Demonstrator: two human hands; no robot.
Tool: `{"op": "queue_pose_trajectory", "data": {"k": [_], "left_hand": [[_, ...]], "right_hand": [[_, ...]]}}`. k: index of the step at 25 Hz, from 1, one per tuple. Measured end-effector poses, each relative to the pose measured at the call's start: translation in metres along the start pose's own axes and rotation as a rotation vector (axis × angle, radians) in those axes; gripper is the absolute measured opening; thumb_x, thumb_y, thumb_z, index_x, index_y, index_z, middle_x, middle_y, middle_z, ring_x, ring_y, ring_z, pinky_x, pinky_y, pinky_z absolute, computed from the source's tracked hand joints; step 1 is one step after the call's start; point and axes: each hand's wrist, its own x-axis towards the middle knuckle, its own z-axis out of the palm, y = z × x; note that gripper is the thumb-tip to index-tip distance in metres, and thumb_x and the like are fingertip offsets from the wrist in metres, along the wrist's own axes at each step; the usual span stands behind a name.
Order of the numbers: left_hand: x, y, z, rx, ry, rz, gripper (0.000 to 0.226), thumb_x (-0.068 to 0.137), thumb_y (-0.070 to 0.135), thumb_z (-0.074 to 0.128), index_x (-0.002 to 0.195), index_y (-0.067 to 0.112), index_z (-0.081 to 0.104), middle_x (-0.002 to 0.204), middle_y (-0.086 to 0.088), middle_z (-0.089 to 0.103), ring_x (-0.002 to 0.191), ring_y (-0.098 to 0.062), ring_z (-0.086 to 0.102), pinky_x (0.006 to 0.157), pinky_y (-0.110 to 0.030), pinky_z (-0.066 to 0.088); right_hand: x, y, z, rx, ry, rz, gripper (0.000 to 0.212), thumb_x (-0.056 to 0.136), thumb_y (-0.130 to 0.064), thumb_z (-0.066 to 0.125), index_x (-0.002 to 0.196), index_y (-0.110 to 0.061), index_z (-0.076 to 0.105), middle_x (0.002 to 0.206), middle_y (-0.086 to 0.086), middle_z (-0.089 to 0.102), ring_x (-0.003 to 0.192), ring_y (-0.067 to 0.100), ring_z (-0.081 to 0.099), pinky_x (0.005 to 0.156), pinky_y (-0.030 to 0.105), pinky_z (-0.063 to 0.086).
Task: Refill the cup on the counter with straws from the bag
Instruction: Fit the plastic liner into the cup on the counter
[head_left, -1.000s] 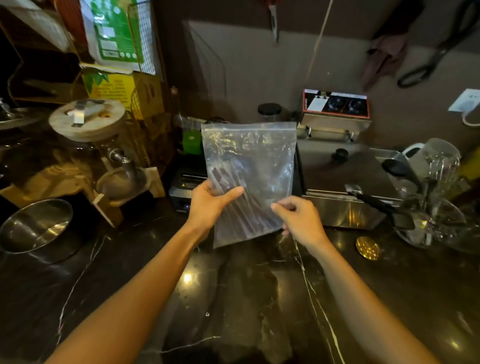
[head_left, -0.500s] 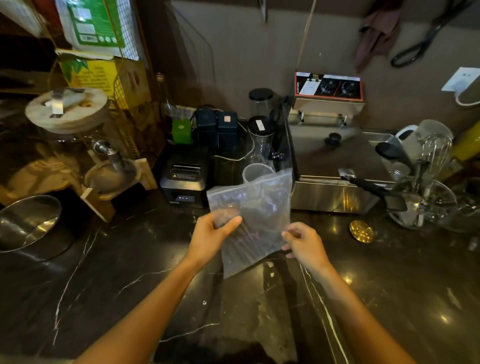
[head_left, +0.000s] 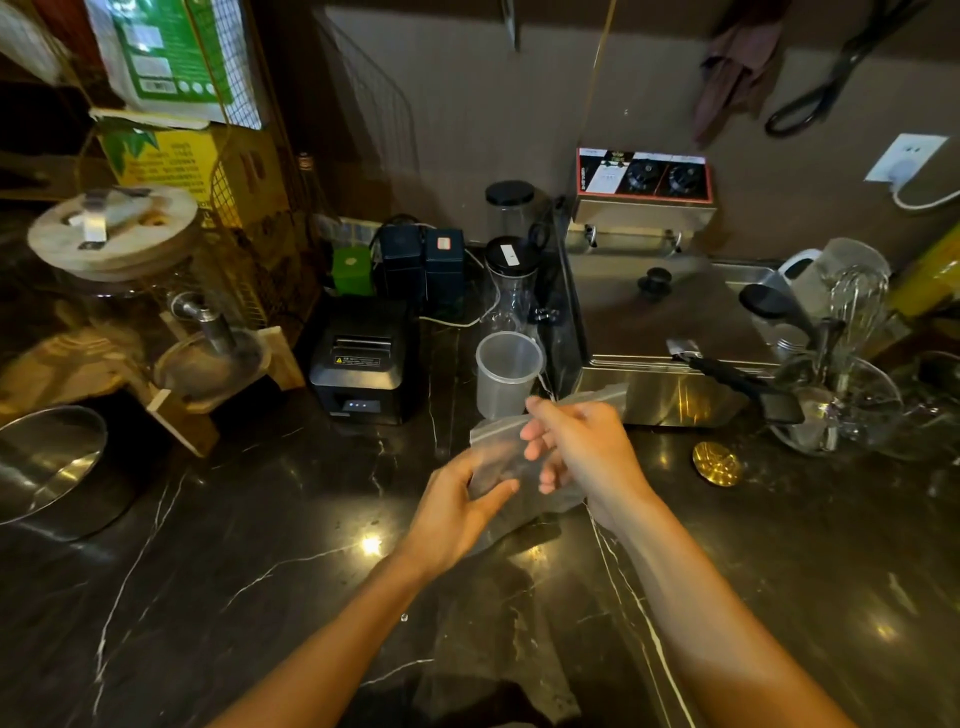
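A clear plastic bag (head_left: 500, 448) holding dark straws is tipped low over the dark marble counter (head_left: 260, 545), just in front of the cup. My left hand (head_left: 457, 506) grips the bag's lower left side. My right hand (head_left: 582, 452) lies over the bag's upper edge with fingers curled on it. The translucent plastic cup (head_left: 506, 371) stands upright behind the bag, with nothing visible inside it. The straws are mostly hidden by my hands and blur.
A black receipt printer (head_left: 363, 358) sits left of the cup. A steel fryer (head_left: 654, 332) stands to the right, a glass bowl with utensils (head_left: 836, 405) beyond it. A gold disc (head_left: 717, 464) lies on the counter, a steel bowl (head_left: 47, 462) at the far left.
The bag has come down from upright at chest height to low and tilted in front of the cup. My right hand moved from its lower corner to its top edge.
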Motion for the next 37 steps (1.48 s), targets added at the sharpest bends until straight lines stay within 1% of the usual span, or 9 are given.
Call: {"op": "queue_pose_trajectory", "data": {"k": [4,8,12,15,18,22,27,31,37], "left_hand": [[0.002,0.01,-0.011,-0.026,-0.09,-0.053,0.048,0.093,0.021,0.074,0.139,0.022,0.063,0.133,0.008,0.07,0.127,-0.007,0.064,0.11,-0.038,0.052],[0.009,0.035,-0.029,-0.171,-0.078,-0.167,0.061,0.083,0.052,0.069,0.136,0.022,0.065,0.129,0.003,0.071,0.12,-0.013,0.068,0.106,-0.046,0.055],[0.02,0.056,-0.039,-0.167,-0.248,-0.115,0.042,0.094,0.044,0.064,0.124,0.015,0.072,0.116,-0.007,0.075,0.113,-0.026,0.071,0.101,-0.044,0.055],[0.024,0.052,-0.037,-0.147,-0.218,-0.122,0.02,0.097,0.022,0.069,0.113,0.012,0.077,0.107,-0.005,0.079,0.107,-0.02,0.075,0.1,-0.04,0.058],[0.026,0.045,-0.033,-0.14,-0.167,-0.146,0.015,0.094,0.015,0.073,0.107,0.009,0.078,0.101,-0.007,0.081,0.099,-0.025,0.078,0.095,-0.044,0.061],[0.026,0.038,-0.034,-0.252,-0.133,-0.267,0.006,0.093,0.011,0.073,0.091,0.01,0.079,0.09,-0.008,0.081,0.084,-0.014,0.076,0.08,-0.027,0.058],[0.026,0.036,-0.035,-0.327,-0.195,-0.346,0.014,0.095,0.017,0.07,0.088,0.012,0.081,0.09,-0.014,0.077,0.086,-0.018,0.07,0.086,-0.038,0.051],[0.025,0.037,-0.038,-0.462,-0.265,-0.374,0.014,0.096,0.019,0.069,0.093,0.007,0.076,0.101,-0.035,0.068,0.1,-0.036,0.065,0.098,-0.052,0.046],[0.025,0.044,-0.03,-0.543,-0.271,-0.4,0.022,0.095,0.017,0.062,0.101,-0.003,0.067,0.115,-0.046,0.061,0.106,-0.047,0.063,0.111,-0.066,0.04]], "right_hand": [[0.005,0.0,-0.003,0.009,-0.03,0.092,0.021,0.097,-0.017,0.062,0.09,-0.001,0.074,0.066,0.007,0.067,0.045,0.014,0.053,0.046,0.026,0.05],[0.005,-0.003,-0.003,-0.027,-0.077,-0.03,0.019,0.093,-0.009,0.062,0.082,0.005,0.07,0.061,0.009,0.054,0.042,0.015,0.044,0.044,0.028,0.041],[0.007,0.0,-0.002,-0.103,-0.094,-0.117,0.021,0.09,-0.01,0.064,0.076,0.006,0.068,0.064,0.012,0.051,0.045,0.011,0.043,0.045,0.027,0.035],[0.01,0.009,0.001,-0.129,-0.132,-0.183,0.029,0.097,-0.017,0.065,0.071,-0.003,0.066,0.065,0.012,0.051,0.053,0.018,0.044,0.046,0.028,0.034],[0.016,0.021,0.001,-0.069,-0.24,-0.159,0.035,0.102,-0.03,0.063,0.076,-0.007,0.069,0.064,0.011,0.051,0.052,0.015,0.045,0.051,0.029,0.039],[0.02,0.03,-0.001,0.076,-0.3,-0.093,0.033,0.101,-0.031,0.064,0.082,-0.005,0.067,0.059,0.006,0.048,0.054,0.015,0.047,0.054,0.028,0.046],[0.017,0.031,-0.004,0.175,-0.342,-0.061,0.03,0.103,-0.026,0.06,0.077,-0.011,0.067,0.061,0.004,0.05,0.054,0.016,0.047,0.055,0.027,0.046],[0.015,0.028,-0.009,0.198,-0.403,-0.061,0.032,0.103,-0.023,0.06,0.074,-0.014,0.066,0.06,0.005,0.051,0.055,0.018,0.047,0.056,0.03,0.046],[0.01,0.027,-0.008,0.234,-0.405,-0.081,0.035,0.104,-0.018,0.057,0.071,-0.013,0.065,0.06,0.005,0.051,0.055,0.018,0.047,0.056,0.031,0.044]]}}
